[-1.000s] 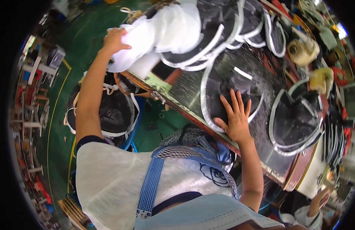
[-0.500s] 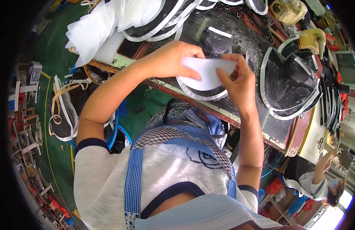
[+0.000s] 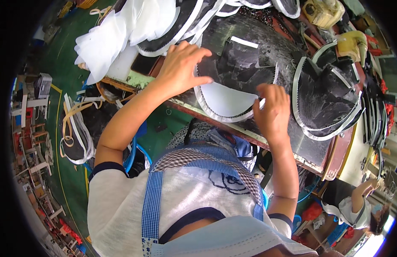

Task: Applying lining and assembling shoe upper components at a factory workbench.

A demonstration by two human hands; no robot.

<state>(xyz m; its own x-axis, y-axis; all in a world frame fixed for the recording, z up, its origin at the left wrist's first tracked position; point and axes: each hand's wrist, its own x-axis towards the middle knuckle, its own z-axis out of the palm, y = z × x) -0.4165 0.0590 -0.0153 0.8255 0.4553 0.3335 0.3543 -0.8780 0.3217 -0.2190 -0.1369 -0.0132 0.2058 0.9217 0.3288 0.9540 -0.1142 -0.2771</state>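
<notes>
- resting flat, the left hand (image 3: 181, 68) lies palm-down with fingers spread on the upper left edge of the white piece (image 3: 224, 100); it grips nothing.
- right hand (image 3: 272, 112) is curled, fingertips pinched at the piece's right edge; whether it holds the edge or only presses it cannot be told.
- white piece sits on the near edge of the bench (image 3: 275, 55), between the hands, with a pale toothed trim along its lower curve.
- black pieces (image 3: 241, 64) lie just above it, partly overlapping.
- second black stack (image 3: 325, 100) with pale trim lies right of the right hand.
- white stack (image 3: 108, 38) overhangs the bench's left end, beyond the left hand.
- straps (image 3: 74, 132) hang low at left, over the green floor (image 3: 65, 55).
- another person (image 3: 357, 203) sits at lower right, well apart.
</notes>
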